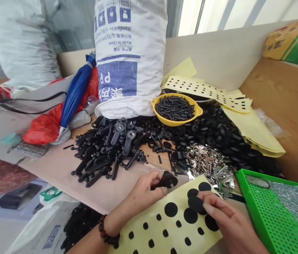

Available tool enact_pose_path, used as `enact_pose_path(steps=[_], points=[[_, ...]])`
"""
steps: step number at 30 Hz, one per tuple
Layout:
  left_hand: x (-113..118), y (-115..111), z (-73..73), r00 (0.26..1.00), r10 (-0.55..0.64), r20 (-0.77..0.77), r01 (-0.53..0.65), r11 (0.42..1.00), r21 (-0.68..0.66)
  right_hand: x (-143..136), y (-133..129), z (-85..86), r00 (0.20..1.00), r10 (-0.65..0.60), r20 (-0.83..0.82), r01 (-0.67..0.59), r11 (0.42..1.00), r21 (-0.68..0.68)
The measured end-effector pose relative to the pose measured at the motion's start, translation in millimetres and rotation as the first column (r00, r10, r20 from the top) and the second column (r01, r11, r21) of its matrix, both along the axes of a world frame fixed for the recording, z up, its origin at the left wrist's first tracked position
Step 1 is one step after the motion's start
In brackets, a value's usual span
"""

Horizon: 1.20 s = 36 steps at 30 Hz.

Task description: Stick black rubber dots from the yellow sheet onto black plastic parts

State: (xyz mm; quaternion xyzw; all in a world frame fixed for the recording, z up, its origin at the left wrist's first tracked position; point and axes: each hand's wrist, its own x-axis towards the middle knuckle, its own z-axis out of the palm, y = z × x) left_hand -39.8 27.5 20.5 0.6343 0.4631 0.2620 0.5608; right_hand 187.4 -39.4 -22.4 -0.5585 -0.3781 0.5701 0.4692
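A round black plastic part (168, 180) with a bit of metal on it is gripped in my left hand (149, 187), over the near edge of the table. My right hand (221, 213) pinches a flat black disc (196, 204) between thumb and fingers. Under both hands lies a yellow backing sheet (170, 233) that carries several large and small black round stickers. Just beyond my hands is a heap of small silvery metal clips (209, 164).
Black plastic crank handles (111, 148) are piled at centre left. Behind stand a yellow bowl (176, 121) of black screw-like pieces and a white woven sack (133, 70). To the right sits a green tray (270, 211) with small metal pieces. A folded blue umbrella (77, 88) leans at left.
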Motion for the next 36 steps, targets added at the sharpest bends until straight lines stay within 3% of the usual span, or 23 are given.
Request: enact_pose_path(steps=[2, 5, 10, 15, 19, 27, 30, 32, 34, 36], points=[[4.5, -6.7, -1.1, 0.99, 0.015, 0.137, 0.017, 0.973, -0.23, 1.3, -1.1, 5.8, 0.999, 0.023, -0.041, -0.023, 1.0, -0.008], [13.8, -14.2, -4.2, 0.983, 0.041, 0.178, 0.026, 0.934, -0.356, -1.1, -2.4, 15.1, 0.997, 0.033, -0.069, -0.034, 0.999, -0.014], [27.2, -22.7, -4.6, 0.989, 0.004, 0.149, 0.057, 0.914, -0.402, -9.8, -3.4, 22.8, 0.996, -0.008, -0.088, 0.008, 1.0, 0.001], [29.0, -25.0, -13.2, 0.963, -0.021, 0.268, 0.152, 0.865, -0.479, -9.9, -4.8, 19.6, 0.998, -0.051, -0.046, 0.051, 0.999, 0.004], [27.7, -22.8, -20.8, 0.941, 0.028, 0.337, 0.149, 0.86, -0.488, -8.9, -6.7, 14.6, 0.998, -0.043, -0.056, 0.043, 0.999, 0.007], [22.5, -20.0, -13.6, 0.942, -0.101, 0.32, 0.241, 0.869, -0.433, -10.6, -5.4, 15.0, 0.999, -0.01, 0.039, 0.01, 1.0, 0.004], [16.2, -15.8, -14.5, 0.959, -0.177, 0.223, 0.238, 0.929, -0.283, -9.8, -6.4, 15.5, 0.999, -0.012, 0.031, 0.011, 1.0, 0.022], [9.1, -10.2, -15.1, 0.982, -0.189, -0.019, 0.189, 0.982, 0.006, -9.7, -6.9, 16.2, 0.999, -0.021, 0.047, 0.019, 0.999, 0.046], [1.0, -3.5, -16.5, 0.935, -0.047, -0.35, 0.176, 0.922, 0.344, -10.8, -6.2, 17.3, 0.996, -0.023, 0.091, 0.016, 0.997, 0.073], [-6.0, 1.5, -18.8, 0.81, 0.139, -0.57, 0.243, 0.804, 0.542, -13.4, -3.5, 17.8, 0.986, -0.021, 0.163, 0.003, 0.994, 0.111]])
